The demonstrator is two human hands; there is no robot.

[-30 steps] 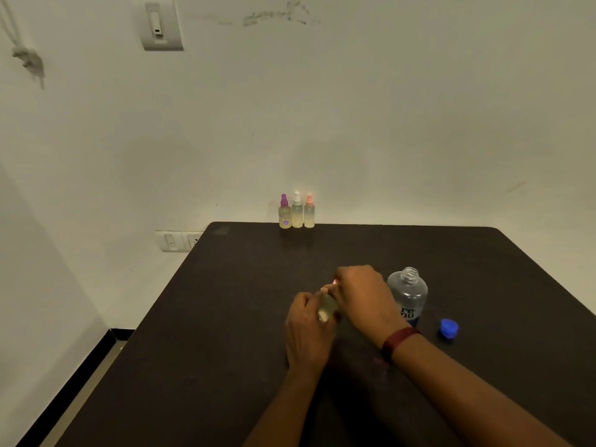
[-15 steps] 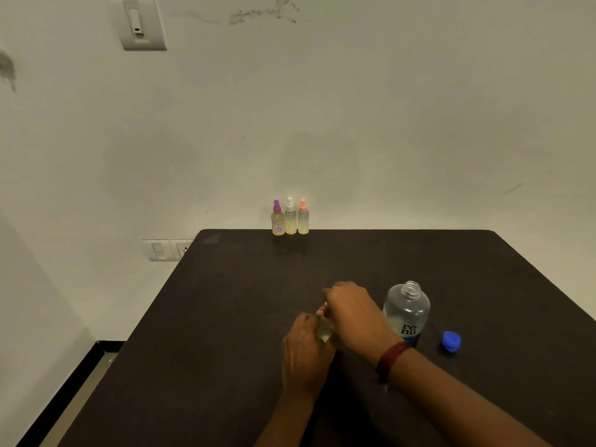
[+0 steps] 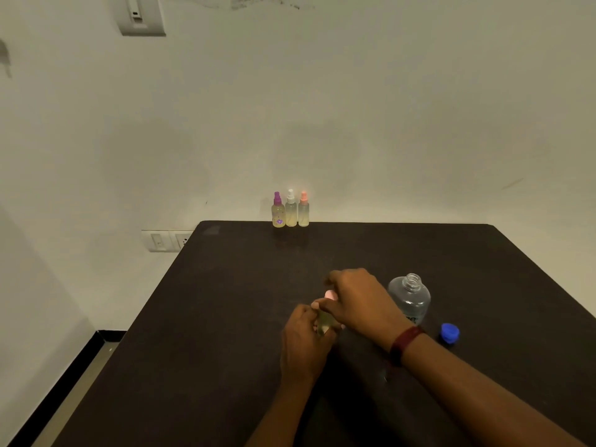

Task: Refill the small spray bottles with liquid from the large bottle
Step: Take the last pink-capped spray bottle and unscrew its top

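My left hand (image 3: 304,341) grips the body of a small spray bottle (image 3: 324,322) with yellowish liquid, near the middle of the dark table (image 3: 209,333). My right hand (image 3: 361,300) covers the bottle's top, fingers closed on its pink spray cap (image 3: 329,295). Just to the right stands the large clear bottle (image 3: 410,296), uncapped, its mouth open. Its blue cap (image 3: 450,332) lies on the table further right. Three small spray bottles stand in a row at the far edge: purple-topped (image 3: 278,210), white-topped (image 3: 291,209) and orange-topped (image 3: 303,209).
A pale wall runs close behind the table, with a switch plate (image 3: 142,16) high up and a socket plate (image 3: 166,241) beside the table's far left corner. The floor drops away along the table's left edge.
The view has shifted a little, so the table sits lower in frame. My right hand has turned slightly on the small bottle's top, and the pink cap now shows between my fingers.
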